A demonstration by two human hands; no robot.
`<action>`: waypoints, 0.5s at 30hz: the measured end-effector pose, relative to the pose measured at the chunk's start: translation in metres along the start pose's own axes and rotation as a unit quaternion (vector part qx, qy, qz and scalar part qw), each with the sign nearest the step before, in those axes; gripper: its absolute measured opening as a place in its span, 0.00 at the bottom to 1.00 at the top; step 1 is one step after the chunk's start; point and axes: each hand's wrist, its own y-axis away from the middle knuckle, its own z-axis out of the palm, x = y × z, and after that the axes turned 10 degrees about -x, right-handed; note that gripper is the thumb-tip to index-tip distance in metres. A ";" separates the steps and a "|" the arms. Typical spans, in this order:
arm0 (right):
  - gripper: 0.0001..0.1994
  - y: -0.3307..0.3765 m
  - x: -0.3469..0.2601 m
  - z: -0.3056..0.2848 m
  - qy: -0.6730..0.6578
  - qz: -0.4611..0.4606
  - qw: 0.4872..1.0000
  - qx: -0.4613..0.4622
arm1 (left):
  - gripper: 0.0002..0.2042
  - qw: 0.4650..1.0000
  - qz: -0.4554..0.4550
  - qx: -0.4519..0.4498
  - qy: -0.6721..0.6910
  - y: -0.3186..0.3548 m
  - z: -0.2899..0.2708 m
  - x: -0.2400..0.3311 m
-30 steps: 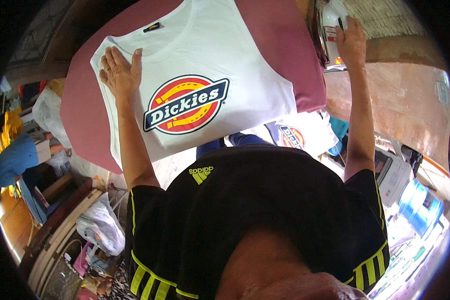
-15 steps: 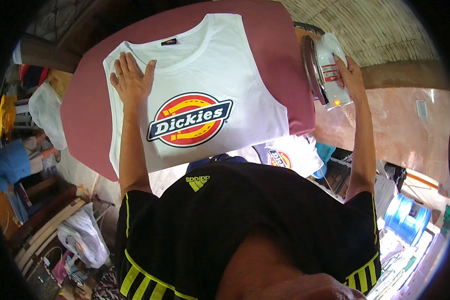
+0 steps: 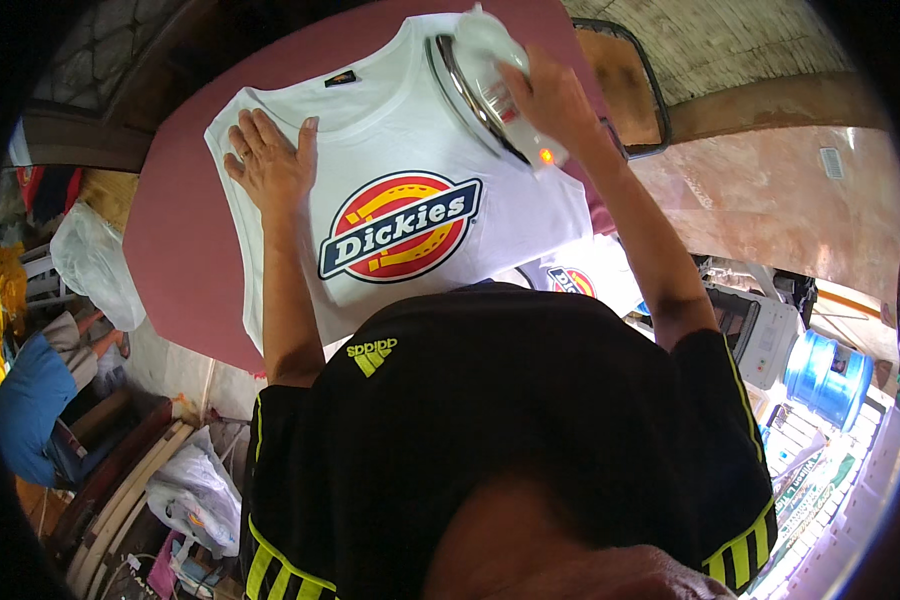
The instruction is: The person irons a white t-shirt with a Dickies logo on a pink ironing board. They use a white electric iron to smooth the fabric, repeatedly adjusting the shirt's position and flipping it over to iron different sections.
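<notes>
A white sleeveless shirt (image 3: 525, 225) with a red, yellow and navy printed emblem lies spread on the maroon padded ironing board (image 3: 175, 215). My left hand (image 3: 273, 170) rests flat on the shirt near its left shoulder and neckline, fingers stretched and thumb apart. In my right hand (image 3: 562, 105) is a white clothes iron (image 3: 488, 75), gripped by its handle. The iron is over the shirt's right shoulder and armhole side, its metal soleplate edge turned left. An orange light glows at its heel. Slight blur leaves its contact with the cloth uncertain.
A black-framed brown rest (image 3: 625, 85) stands just right of the board. Another white printed garment (image 3: 605, 275) hangs below the board's near edge. At right is a blue water jug (image 3: 828, 380); plastic bags (image 3: 198, 490) lie at lower left. Another person's leg (image 3: 105, 345) shows at far left.
My right hand has carried the iron leftward from the rest beside the board to over the shirt. My left hand stays flat near the shoulder. The view has shifted slightly.
</notes>
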 end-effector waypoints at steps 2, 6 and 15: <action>0.18 -0.042 -0.010 0.007 0.030 0.050 0.998 0.001 | 0.48 1.000 0.005 0.007 0.008 0.000 0.001 -0.004; 0.21 -0.106 0.029 0.026 0.046 0.053 0.997 -0.011 | 0.49 0.998 0.034 0.011 0.050 -0.002 0.007 -0.002; 0.21 -0.037 0.033 0.015 0.104 0.024 0.994 -0.026 | 0.48 0.999 0.018 0.013 0.028 -0.003 0.012 -0.004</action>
